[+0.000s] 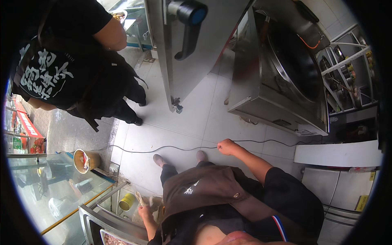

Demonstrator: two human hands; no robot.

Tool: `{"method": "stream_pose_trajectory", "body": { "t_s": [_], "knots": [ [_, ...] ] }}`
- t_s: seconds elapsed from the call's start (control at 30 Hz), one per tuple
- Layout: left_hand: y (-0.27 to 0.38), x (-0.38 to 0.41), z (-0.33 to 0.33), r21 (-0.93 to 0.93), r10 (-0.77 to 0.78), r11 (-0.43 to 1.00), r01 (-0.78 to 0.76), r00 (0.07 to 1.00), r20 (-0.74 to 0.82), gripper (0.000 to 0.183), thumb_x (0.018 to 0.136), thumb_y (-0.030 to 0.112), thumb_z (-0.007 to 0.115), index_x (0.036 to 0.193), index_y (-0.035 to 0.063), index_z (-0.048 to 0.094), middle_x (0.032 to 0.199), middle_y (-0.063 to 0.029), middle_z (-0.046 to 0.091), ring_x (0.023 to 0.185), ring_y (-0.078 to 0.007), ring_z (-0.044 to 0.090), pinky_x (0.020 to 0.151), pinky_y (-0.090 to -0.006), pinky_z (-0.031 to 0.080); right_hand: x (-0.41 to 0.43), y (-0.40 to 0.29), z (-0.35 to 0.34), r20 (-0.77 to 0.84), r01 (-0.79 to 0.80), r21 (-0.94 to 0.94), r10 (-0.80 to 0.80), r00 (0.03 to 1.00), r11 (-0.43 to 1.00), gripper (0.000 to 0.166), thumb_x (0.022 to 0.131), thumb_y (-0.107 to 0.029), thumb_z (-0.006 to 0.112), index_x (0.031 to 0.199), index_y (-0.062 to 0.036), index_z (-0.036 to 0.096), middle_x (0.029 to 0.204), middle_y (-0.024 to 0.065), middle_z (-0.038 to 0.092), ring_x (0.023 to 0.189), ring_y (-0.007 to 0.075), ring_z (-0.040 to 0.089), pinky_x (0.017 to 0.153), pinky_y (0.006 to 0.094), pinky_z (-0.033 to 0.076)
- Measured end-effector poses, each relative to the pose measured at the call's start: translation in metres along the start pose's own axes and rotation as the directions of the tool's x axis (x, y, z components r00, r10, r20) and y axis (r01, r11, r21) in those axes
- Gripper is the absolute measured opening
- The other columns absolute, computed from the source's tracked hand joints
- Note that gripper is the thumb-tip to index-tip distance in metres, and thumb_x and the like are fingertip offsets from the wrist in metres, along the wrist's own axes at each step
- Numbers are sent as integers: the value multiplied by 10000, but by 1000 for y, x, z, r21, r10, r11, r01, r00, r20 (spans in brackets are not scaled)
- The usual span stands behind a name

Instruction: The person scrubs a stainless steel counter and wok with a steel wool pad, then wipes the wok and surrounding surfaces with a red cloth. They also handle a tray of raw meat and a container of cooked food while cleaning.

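Note:
My left hand is at the lower left, its fingers closed on a thin pale object that I cannot name for certain. Beside it stands a yellow container, near a metal-framed cabinet. My right hand hangs over the tiled floor with its fingers curled; nothing shows in it. A black cable runs along the floor just past that hand. A brown apron covers my front.
A person in black stands at the upper left. A steel door with a black handle juts from the top. A large wok sits on a steel stove at the right. A bucket rests on a glass counter at the left.

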State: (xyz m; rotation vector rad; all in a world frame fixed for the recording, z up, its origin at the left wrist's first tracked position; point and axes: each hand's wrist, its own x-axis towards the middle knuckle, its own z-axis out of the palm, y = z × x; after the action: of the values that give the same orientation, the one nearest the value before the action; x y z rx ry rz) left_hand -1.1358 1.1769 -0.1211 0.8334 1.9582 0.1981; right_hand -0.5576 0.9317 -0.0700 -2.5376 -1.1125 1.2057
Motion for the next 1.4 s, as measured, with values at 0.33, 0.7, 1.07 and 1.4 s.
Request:
{"method": "stream_pose_trajectory", "body": {
  "t_s": [0.33, 0.7, 1.07, 1.4],
  "knots": [
    [55, -1, 84, 194, 163, 958, -212, 957, 241, 274, 739, 94, 718, 970, -29, 636, 840, -92, 665, 715, -182, 633, 654, -348, 559, -90, 103, -38, -232, -198, 340, 286, 930, 919, 197, 917, -188, 673, 1051, -79, 768, 1018, 141, 770, 952, 305, 736, 854, 392, 585],
    [110, -27, 127, 400, 197, 867, -296, 943, 270, 249, 720, 52, 679, 944, -21, 600, 858, -103, 648, 755, -172, 625, 673, -342, 553, -104, 163, -180, -751, -21, 463, 404, 522, 886, 110, 912, -77, 707, 1015, -88, 744, 869, 103, 737, 772, 217, 703, 714, 351, 567],
    [76, -187, 165, 273, 199, 935, -227, 972, 126, 202, 707, 5, 655, 897, 15, 588, 745, -47, 590, 557, -139, 537, 482, -299, 430, -38, 376, -310, -892, -384, 38, 204, 403, 923, 282, 819, -125, 778, 1094, -142, 714, 1170, 109, 647, 1164, 335, 611, 935, 457, 566],
    [27, -320, 235, 377, 190, 896, -233, 971, 147, 212, 739, 11, 689, 940, -16, 626, 835, -92, 670, 701, -164, 629, 633, -321, 532, -50, 393, -347, -445, -85, -157, 6, 896, 984, 417, 775, -39, 805, 1159, -106, 656, 1169, 109, 627, 1158, 341, 624, 930, 453, 563]
  ]
}}
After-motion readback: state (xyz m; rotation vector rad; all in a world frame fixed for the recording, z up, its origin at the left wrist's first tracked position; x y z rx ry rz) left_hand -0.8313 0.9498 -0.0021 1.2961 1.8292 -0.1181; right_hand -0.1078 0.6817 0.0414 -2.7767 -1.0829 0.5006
